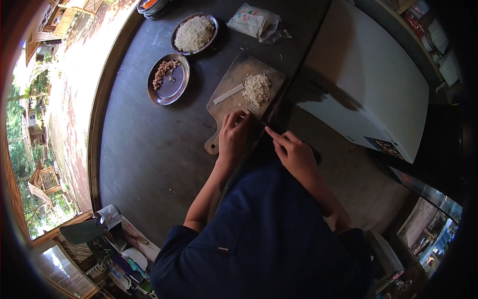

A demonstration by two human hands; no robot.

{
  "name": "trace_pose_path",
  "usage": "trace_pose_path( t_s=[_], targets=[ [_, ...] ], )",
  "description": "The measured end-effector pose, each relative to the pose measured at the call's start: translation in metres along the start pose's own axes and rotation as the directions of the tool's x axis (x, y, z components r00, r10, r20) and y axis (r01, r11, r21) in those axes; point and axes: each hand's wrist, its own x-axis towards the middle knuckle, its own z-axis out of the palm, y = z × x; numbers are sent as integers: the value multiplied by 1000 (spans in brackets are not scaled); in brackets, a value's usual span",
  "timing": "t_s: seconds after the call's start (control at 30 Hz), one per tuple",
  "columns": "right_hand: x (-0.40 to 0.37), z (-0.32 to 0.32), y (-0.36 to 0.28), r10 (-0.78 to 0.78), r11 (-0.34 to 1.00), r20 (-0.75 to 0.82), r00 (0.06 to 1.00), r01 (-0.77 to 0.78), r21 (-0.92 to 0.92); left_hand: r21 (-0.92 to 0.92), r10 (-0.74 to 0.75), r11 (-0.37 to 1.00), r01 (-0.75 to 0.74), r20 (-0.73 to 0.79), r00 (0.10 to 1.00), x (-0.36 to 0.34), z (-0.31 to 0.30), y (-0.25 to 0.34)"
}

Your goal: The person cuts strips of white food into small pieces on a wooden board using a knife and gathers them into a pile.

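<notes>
A wooden cutting board [226, 107] lies on the dark table, with a heap of thin pale strips [257, 90] and one longer pale stick [228, 93] on it. Over the board's near edge, my left hand [234, 134] has its fingers bent down and pressed together; what they hold is mostly hidden. To its right my right hand [294, 152] is closed round a knife [257, 118], index finger stretched along it. The knife's tip is beside my left fingertips, and its handle is mostly hidden by my hand.
Past the board stand a metal plate of brown pieces [174, 93] and a bowl of pale shreds [195, 34]. A plastic bag [254, 21] lies at the table's far side. A white appliance [368, 74] stands at the right.
</notes>
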Motion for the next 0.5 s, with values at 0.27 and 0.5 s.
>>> trace_pose_path(
  t_s=[0.27, 0.5],
  targets=[
    [1, -2, -4, -16, 996, 53, 998, 20, -84, 18, 15, 1000, -15, -12, 1000, -1, 3, 0],
    [3, -3, -3, -6, 991, 91, 996, 18, -132, 46, 24, 999, -23, -4, 1000, 1, -4, 8]
  ],
)
